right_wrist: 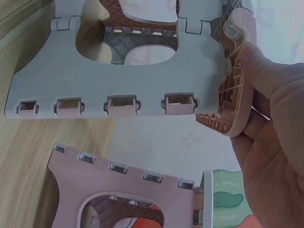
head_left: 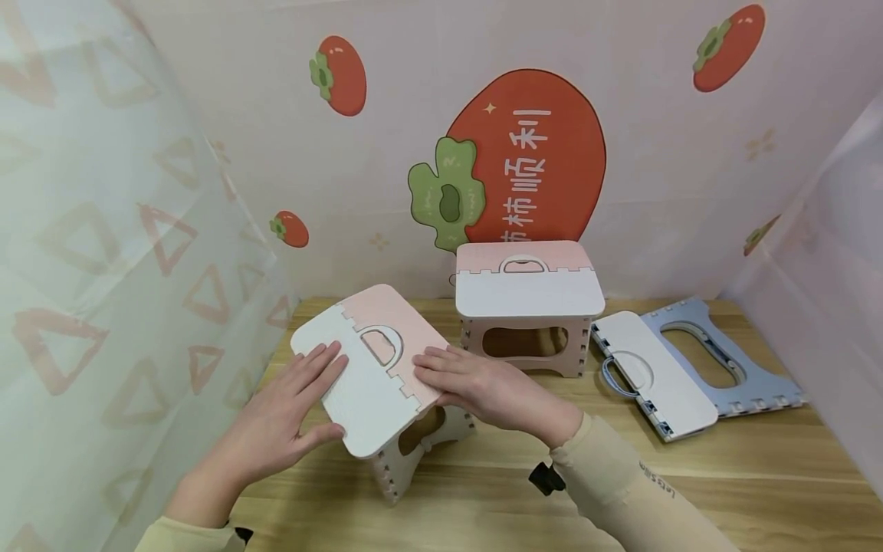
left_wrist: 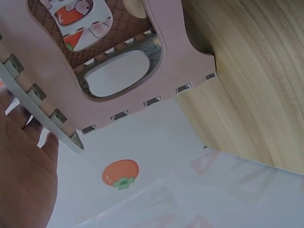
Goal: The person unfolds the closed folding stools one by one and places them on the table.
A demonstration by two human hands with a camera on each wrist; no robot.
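Left hand (head_left: 279, 412), fingers extended, rests on white half of near stool (head_left: 369, 399), standing on table (head_left: 497, 491). Right hand (head_left: 483, 385) grips its pink edge, fingers on top. Second stool (head_left: 527, 295) upright behind; blue-and-white stool (head_left: 665, 376) lies far right.

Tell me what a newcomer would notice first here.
Probably the big red fruit on the backdrop, above the far stool. Then the nearer pink and white stool at left, with the left hand and right hand on it. A blue and white stool lies at right.
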